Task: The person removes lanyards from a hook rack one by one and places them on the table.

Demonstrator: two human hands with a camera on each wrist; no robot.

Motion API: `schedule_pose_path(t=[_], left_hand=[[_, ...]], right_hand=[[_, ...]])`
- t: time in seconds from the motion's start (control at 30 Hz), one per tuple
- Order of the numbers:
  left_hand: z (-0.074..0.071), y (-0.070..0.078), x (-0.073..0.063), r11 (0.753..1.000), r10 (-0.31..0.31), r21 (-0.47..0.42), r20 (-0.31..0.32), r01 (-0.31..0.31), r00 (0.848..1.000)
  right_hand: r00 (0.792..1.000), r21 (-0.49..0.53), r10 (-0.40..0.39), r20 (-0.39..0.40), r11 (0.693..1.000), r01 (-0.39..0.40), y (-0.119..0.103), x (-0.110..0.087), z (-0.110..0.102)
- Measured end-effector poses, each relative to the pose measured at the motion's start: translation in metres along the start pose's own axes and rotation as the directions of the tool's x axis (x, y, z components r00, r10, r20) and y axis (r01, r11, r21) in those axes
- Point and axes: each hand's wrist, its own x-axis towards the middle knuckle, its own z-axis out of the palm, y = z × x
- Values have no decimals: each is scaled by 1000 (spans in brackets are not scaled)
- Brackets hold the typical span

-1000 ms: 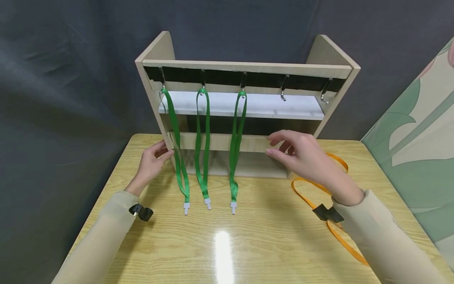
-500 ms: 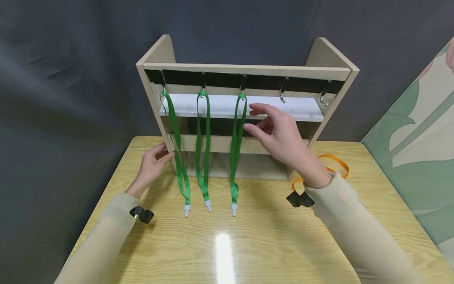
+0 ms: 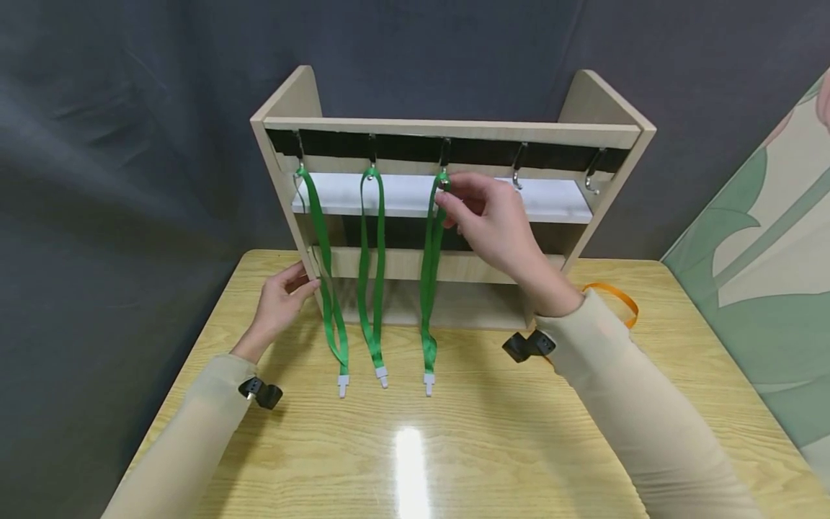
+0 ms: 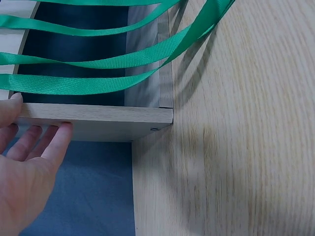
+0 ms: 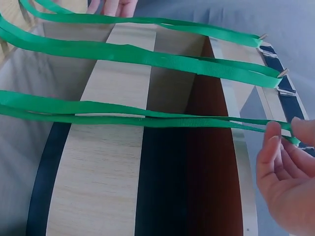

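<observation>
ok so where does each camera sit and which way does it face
Head: worn on the head, facing forward and down at the wooden rack, green lanyards and table; left hand, right hand and both sleeves show.
Left wrist: worn on that wrist, facing the rack's side panel; the left hand grips it at lower left.
Right wrist: worn on that wrist, facing across the rack's front; the right hand shows at one lanyard.
Shared: the left hand and lanyards appear in both wrist views.
</observation>
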Motion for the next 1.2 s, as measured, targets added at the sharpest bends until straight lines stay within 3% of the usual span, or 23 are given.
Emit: schedule_pose_path(t=[0.37, 0.67, 0.9, 1.2], left_hand=[[1, 1, 0, 1000, -3, -14, -3, 3, 1000], [0, 1, 0, 1000, -4, -18, 1, 4, 1000], [0, -2, 0, 1000, -5, -14, 3, 5, 1000], [1, -1, -1, 1000, -5, -15, 1, 5, 1000]], right_hand=[[996, 50, -10, -84, 999, 15, -7, -3, 1], [981, -132, -95, -172, 989, 73, -21, -9, -3], [968, -186, -185, -171, 971, 153, -31, -12, -13], [969, -121, -159, -187, 983, 137, -42, -16, -29]])
